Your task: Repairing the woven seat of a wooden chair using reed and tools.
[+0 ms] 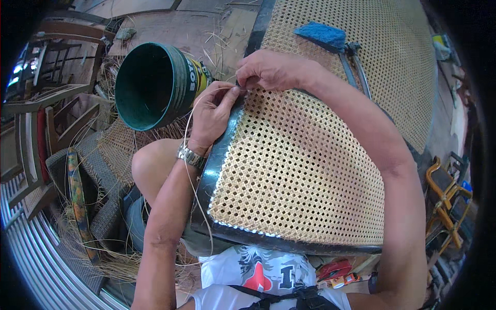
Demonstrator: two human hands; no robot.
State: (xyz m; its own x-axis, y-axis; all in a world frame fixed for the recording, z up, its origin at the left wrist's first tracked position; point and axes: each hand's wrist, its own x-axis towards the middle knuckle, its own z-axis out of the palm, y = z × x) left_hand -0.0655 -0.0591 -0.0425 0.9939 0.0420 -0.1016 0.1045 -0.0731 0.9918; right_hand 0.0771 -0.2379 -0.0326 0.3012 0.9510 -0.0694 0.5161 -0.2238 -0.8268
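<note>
Across my lap lies a woven cane panel (299, 170) set in a dark glossy frame (208, 178). My left hand (213, 111), with a metal watch on its wrist, pinches a thin pale cane strand (188, 121) at the frame's left edge, near the far corner. From there the strand loops over the hand and hangs down past the forearm. My right hand (268, 71) reaches over the panel and is closed at the same corner, close to the left fingertips. Its fingertips are curled under, so what they grip is hidden.
A dark green bucket (150, 85) lies tipped beyond my left knee. A blue sponge-like block (320, 35) and a metal tool (360, 75) rest on a second cane panel (382, 36). Wooden chair frames stand at left; orange clamps (443, 206) lie at right. Cane scraps litter the floor.
</note>
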